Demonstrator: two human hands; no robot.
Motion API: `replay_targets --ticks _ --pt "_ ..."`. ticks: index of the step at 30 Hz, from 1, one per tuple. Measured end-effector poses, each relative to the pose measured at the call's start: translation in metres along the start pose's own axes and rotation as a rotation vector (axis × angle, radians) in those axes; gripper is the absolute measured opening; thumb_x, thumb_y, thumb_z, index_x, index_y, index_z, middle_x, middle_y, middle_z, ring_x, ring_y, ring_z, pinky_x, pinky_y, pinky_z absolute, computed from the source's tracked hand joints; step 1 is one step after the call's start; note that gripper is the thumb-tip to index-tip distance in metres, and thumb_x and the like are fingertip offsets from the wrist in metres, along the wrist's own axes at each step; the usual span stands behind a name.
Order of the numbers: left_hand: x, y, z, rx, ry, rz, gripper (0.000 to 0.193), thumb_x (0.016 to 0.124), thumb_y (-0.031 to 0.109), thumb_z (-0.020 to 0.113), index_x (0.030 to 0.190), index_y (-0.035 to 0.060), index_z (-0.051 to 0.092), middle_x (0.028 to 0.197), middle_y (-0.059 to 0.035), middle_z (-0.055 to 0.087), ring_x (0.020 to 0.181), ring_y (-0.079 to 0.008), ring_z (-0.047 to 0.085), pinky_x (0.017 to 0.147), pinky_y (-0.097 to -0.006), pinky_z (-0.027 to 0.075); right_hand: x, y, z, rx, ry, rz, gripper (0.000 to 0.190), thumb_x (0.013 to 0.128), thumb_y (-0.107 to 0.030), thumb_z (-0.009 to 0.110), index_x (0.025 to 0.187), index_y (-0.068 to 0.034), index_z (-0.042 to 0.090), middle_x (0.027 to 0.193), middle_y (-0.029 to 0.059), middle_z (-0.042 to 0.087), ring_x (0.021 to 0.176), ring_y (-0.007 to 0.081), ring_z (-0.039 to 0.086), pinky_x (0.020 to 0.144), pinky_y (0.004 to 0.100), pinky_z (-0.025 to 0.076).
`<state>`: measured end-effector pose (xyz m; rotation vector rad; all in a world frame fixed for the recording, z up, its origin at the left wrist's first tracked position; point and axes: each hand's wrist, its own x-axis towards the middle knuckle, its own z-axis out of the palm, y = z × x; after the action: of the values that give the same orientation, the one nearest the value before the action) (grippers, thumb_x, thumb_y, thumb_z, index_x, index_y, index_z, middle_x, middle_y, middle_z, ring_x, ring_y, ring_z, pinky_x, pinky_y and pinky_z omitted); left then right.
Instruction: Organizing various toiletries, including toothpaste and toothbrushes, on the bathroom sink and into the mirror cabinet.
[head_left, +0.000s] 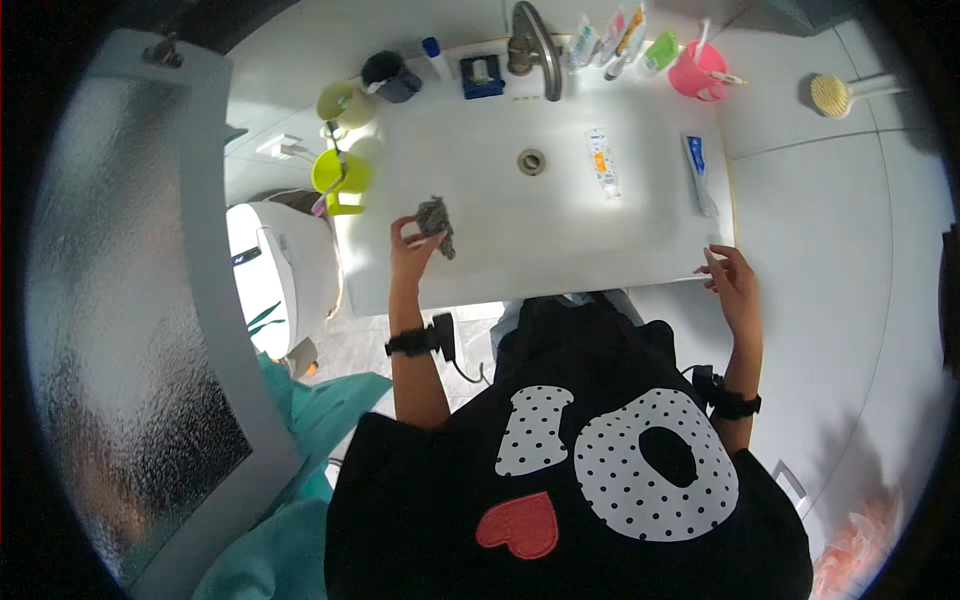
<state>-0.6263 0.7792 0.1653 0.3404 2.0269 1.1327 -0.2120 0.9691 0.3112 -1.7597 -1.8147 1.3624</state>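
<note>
My left hand (410, 253) pinches a crumpled grey cloth (434, 219) between thumb and fingers, over the left side of the white washbasin (480, 255). At the basin's front right corner is my right hand (730, 281), fingers apart and nothing visible in them. Whether its fingertips touch the rim I cannot tell. Just beyond that hand, a blue-and-white tube (699, 174) lies along the basin's right side. Another tube, white with orange (602, 162), lies inside the basin, right of the metal drain (531, 161).
A metal faucet (536, 49) rises at the back. Left stand a yellow-green cup (330, 171), an olive cup (346, 105) and a dark cup (391, 78). Back right are several upright tubes (600, 41) and a pink cup (694, 71). A frosted-glass door (206, 285) and toilet (262, 262) border the left.
</note>
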Motion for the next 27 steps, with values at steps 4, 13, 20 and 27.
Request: replay_targets --ticks 4,13,20,27 --pt "-0.064 -0.001 -0.041 -0.461 -0.016 -0.088 0.056 0.078 0.022 0.063 0.124 0.0191 0.031 0.1 -0.0071 0.059 0.09 -0.0177 0.055 0.079 -0.0358 0.044 0.053 0.041 0.048 0.077 -0.24 0.015 0.027 0.084 -0.022 0.059 0.101 -0.002 0.055 0.078 0.0104 0.062 0.066 0.014 0.06 0.057 0.0253 0.047" --pt "-0.124 -0.025 -0.065 -0.438 0.212 -0.147 0.055 0.076 0.018 0.066 0.12 0.0187 0.034 0.097 -0.0075 0.056 0.091 -0.0159 0.053 0.076 -0.0334 0.043 0.195 0.05 0.214 -0.715 -0.024 -0.124 0.037 0.071 -0.028 0.064 0.098 -0.003 0.058 0.097 0.0144 0.059 0.093 0.0303 0.057 0.076 0.0406 0.048" --pt "-0.169 -0.044 -0.071 -0.398 0.26 -0.254 0.06 0.073 0.012 0.066 0.122 0.018 0.031 0.099 -0.011 0.054 0.089 -0.0192 0.054 0.071 -0.0336 0.046 0.248 0.092 0.261 -1.002 0.343 -0.085 0.034 0.065 -0.02 0.065 0.093 -0.001 0.057 0.089 0.0117 0.056 0.09 0.025 0.054 0.076 0.0343 0.045" --pt "-0.16 -0.041 -0.067 -0.442 0.22 -0.236 0.053 0.077 0.012 0.06 0.122 0.0186 0.032 0.096 -0.0066 0.054 0.089 -0.0171 0.055 0.072 -0.0339 0.045 0.234 0.065 0.181 -0.329 -0.439 0.118 0.047 0.059 -0.024 0.073 0.098 -0.004 0.056 0.088 0.0098 0.06 0.083 0.0238 0.06 0.074 0.0344 0.048"
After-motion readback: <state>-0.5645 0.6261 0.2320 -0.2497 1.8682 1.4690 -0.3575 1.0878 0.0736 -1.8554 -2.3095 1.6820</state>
